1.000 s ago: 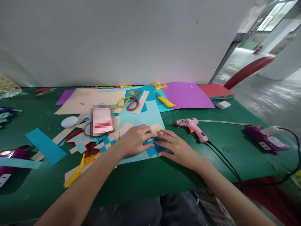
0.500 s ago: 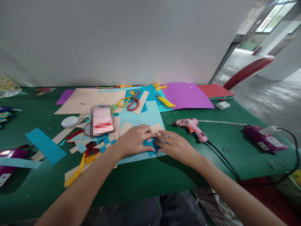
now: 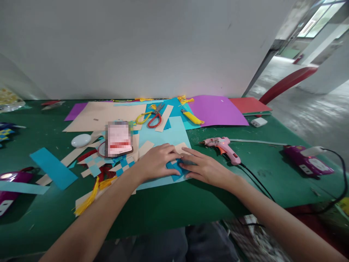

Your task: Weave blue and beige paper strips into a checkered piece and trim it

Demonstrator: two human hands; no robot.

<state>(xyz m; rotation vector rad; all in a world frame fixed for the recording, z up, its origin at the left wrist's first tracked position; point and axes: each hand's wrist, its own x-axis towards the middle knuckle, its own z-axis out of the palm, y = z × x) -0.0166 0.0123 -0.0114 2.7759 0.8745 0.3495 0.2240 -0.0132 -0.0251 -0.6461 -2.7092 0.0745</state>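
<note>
A small piece of woven blue and beige paper strips [image 3: 176,169] lies on a light-blue sheet [image 3: 178,129], partly hidden by my fingers. My left hand [image 3: 160,162] holds its left side, with the thumb on the near part and the fingers curled over the far part. From the right, my right hand [image 3: 203,165] lies over the piece's edge with its fingers stretched out and apart. Loose beige strips [image 3: 145,148] stick out just beyond my left hand. Red-and-yellow-handled scissors [image 3: 155,117] and a yellow craft knife [image 3: 193,117] rest farther back.
A pink glue gun [image 3: 222,145] lies to the right, its cable running to the table's front edge. Beyond it sits a purple power strip [image 3: 308,162]. On the left are a phone [image 3: 119,138], yellow tassels [image 3: 88,200], a blue strip [image 3: 53,169] and a white oval object [image 3: 81,140].
My right hand has shifted slightly, with its fingers spread a little more and its forearm a bit higher. My left hand stays in place on the woven paper.
</note>
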